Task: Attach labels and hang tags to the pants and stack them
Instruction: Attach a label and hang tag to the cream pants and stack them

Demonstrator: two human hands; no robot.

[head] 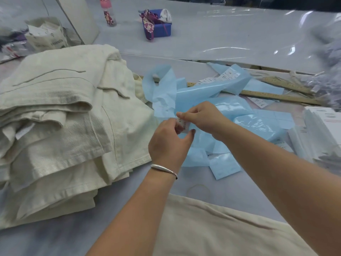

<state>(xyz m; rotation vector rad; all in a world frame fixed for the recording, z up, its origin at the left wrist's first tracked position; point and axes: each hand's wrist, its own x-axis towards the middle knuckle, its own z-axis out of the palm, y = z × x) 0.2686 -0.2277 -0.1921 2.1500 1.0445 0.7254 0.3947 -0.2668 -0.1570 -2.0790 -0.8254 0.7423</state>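
A small white printed label (184, 126) is held between both hands above a heap of pale blue backing sheets (221, 111). My left hand (168, 143), with a silver bangle on the wrist, pinches the label's lower left part. My right hand (201, 117) pinches its top edge. A stack of folded cream pants (60, 117) lies on the left of the table. Another cream pair (212, 228) is spread at the near edge under my forearms.
White hang tags (321, 130) are piled at the right. Wooden rulers (280, 95) lie behind the blue sheets. A blue bin (162, 28), a pink bottle (108, 12) and a paper bag (46, 34) stand at the back. A rubber band (199, 191) lies on the table.
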